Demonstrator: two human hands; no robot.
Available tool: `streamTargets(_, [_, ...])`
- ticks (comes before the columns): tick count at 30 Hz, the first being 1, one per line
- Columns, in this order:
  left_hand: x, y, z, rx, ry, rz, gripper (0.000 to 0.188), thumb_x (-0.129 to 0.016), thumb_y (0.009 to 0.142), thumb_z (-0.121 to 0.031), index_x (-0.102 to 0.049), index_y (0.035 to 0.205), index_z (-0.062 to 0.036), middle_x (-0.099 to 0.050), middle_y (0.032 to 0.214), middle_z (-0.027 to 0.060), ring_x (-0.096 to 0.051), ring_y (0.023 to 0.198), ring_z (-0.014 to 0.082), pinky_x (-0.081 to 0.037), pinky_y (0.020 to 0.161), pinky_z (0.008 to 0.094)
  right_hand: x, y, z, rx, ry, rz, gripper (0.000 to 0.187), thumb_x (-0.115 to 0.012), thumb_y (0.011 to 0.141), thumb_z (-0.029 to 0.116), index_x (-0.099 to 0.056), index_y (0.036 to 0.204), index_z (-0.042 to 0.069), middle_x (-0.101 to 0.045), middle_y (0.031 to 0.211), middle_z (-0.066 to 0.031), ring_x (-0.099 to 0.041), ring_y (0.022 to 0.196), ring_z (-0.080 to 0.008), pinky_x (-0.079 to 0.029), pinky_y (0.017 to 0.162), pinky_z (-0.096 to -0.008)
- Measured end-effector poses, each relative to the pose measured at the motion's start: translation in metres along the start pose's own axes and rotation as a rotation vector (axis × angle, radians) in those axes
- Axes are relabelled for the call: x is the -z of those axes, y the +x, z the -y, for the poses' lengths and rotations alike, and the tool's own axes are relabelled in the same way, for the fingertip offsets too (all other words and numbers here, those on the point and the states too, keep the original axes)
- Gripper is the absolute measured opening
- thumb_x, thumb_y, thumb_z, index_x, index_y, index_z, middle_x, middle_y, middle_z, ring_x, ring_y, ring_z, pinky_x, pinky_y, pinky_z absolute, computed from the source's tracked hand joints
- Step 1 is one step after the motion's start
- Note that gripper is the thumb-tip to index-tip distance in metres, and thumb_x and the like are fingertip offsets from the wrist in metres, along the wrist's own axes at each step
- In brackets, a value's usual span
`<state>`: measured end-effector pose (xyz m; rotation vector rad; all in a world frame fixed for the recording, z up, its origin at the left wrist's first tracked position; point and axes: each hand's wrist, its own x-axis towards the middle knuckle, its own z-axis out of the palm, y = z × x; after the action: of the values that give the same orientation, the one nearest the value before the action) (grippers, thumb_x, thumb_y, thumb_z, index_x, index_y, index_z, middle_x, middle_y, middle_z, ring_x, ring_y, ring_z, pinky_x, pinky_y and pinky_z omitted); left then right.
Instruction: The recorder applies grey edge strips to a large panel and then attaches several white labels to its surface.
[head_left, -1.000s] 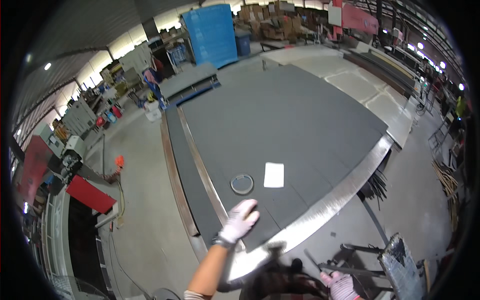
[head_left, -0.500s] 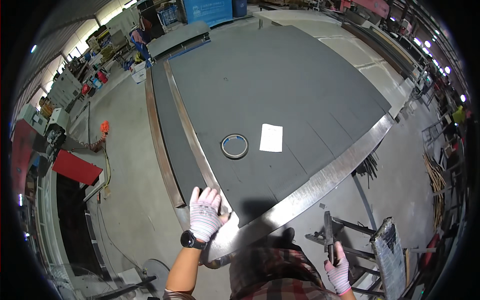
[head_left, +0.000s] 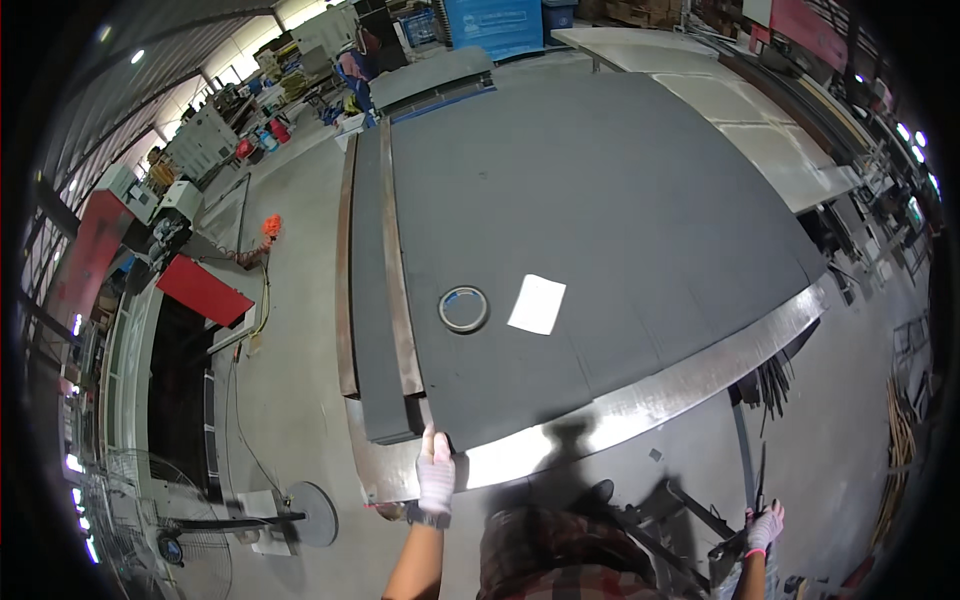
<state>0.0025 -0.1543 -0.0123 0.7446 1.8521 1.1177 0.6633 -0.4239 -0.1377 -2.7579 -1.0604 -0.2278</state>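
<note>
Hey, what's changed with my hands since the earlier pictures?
Your left hand has drawn back toward you, to the near edge of the dark sheet; whether it grips anything is unclear. Your right hand has swung outward to the right, keeping hold of a slim tool. The ring-shaped roll and white paper stay on the sheet.

This is a factory workshop: a dark grey ribbed metal roof (head_left: 190, 32) slopes overhead, and on the bare grey concrete floor (head_left: 297, 340) stand pale grey metal cabinets (head_left: 203, 145), a wire-caged fan (head_left: 170, 550) and a broad steel-edged table (head_left: 665, 393) bearing flat dark grey sheets (head_left: 620, 200).
</note>
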Motion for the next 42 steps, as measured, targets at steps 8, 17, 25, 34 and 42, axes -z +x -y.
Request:
streamTargets(8, [0.011, -0.020, 0.034, -0.262, 0.295, -0.253, 0.038, -0.048, 0.098, -0.014, -0.045, 0.131, 0.0046, -0.057, 0.121, 0.0193, -0.054, 0.109, 0.0262, -0.040, 0.099, 0.0345, 0.053, 0.022, 0.039, -0.047, -0.459, 0.760, 0.034, -0.071, 0.074, 0.032, -0.072, 0.107, 0.023, -0.065, 0.113, -0.0093, -0.056, 0.113, -0.0266, -0.043, 0.096, -0.0390])
streamTargets(17, [-0.176, -0.107, -0.069, -1.206, 0.846, 0.039, 0.064, -0.066, 0.082, -0.027, -0.042, 0.134, 0.0015, -0.042, 0.138, 0.0239, -0.037, 0.130, 0.0422, -0.031, 0.108, 0.0517, 0.037, 0.031, -0.038, -0.248, -0.442, 0.797, 0.038, -0.070, 0.076, 0.040, -0.070, 0.109, 0.021, -0.060, 0.119, -0.0049, -0.051, 0.118, -0.0241, -0.038, 0.097, -0.0422])
streamTargets(25, [-0.280, -0.084, -0.086, -0.976, 1.495, 0.302, 0.101, -0.080, 0.064, -0.044, -0.032, 0.143, -0.0050, -0.031, 0.147, 0.0218, -0.028, 0.138, 0.0381, -0.025, 0.113, 0.0468, 0.040, 0.039, -0.031, -0.219, -0.453, 0.833, 0.032, -0.072, 0.073, 0.034, -0.071, 0.103, 0.023, -0.061, 0.114, -0.0059, -0.053, 0.113, -0.0250, -0.039, 0.097, -0.0433])
streamTargets(34, [-0.266, -0.071, -0.107, -0.934, 1.446, 0.460, 0.102, -0.080, 0.063, -0.041, -0.030, 0.144, -0.0033, -0.034, 0.146, 0.0207, -0.034, 0.135, 0.0358, -0.028, 0.111, 0.0466, 0.051, 0.052, -0.022, -0.124, -0.488, 1.029, 0.040, -0.075, 0.070, 0.036, -0.071, 0.108, 0.024, -0.059, 0.122, -0.0065, -0.050, 0.121, -0.0247, -0.040, 0.099, -0.0425])
streamTargets(42, [-0.292, -0.106, -0.111, -0.827, 1.588, 0.500, 0.127, -0.070, 0.060, -0.070, -0.020, 0.142, 0.0129, -0.018, 0.149, 0.0332, -0.015, 0.140, 0.0468, -0.014, 0.115, 0.0513, 0.044, 0.063, -0.024, -0.131, 0.139, 0.464, 0.044, -0.073, 0.072, 0.035, -0.066, 0.101, 0.003, -0.061, 0.112, -0.0159, -0.049, 0.118, -0.0319, -0.039, 0.099, -0.0423])
